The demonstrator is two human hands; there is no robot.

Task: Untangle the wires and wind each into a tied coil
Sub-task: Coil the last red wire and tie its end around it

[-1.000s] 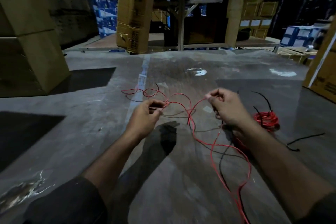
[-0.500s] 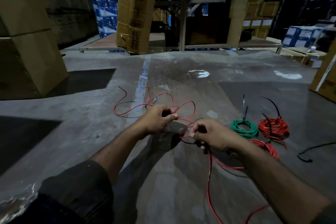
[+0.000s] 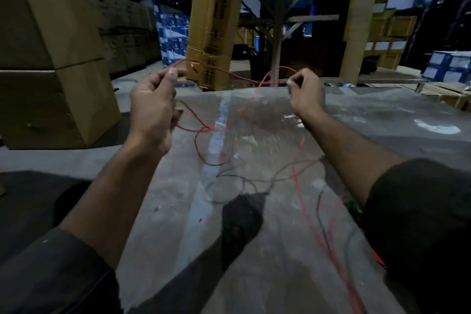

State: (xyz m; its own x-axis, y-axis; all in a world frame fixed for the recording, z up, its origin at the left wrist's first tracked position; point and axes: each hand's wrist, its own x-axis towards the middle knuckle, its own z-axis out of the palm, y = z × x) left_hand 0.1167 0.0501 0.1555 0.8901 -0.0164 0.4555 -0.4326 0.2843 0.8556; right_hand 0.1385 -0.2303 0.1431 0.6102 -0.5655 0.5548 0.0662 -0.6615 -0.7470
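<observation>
Left hand [image 3: 153, 107] and right hand [image 3: 307, 94] are raised apart, each pinching the red wire [image 3: 242, 78] between thumb and fingertips. The wire spans between them; its loops hang down to the floor [image 3: 254, 250], crossing a black wire [image 3: 254, 181].

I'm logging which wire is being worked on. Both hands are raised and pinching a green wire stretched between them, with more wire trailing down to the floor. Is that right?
Not quite: the wire is red, not green. The head view shows the left hand and right hand raised, each pinching the red wire stretched between them, with more trailing to the floor.
</observation>
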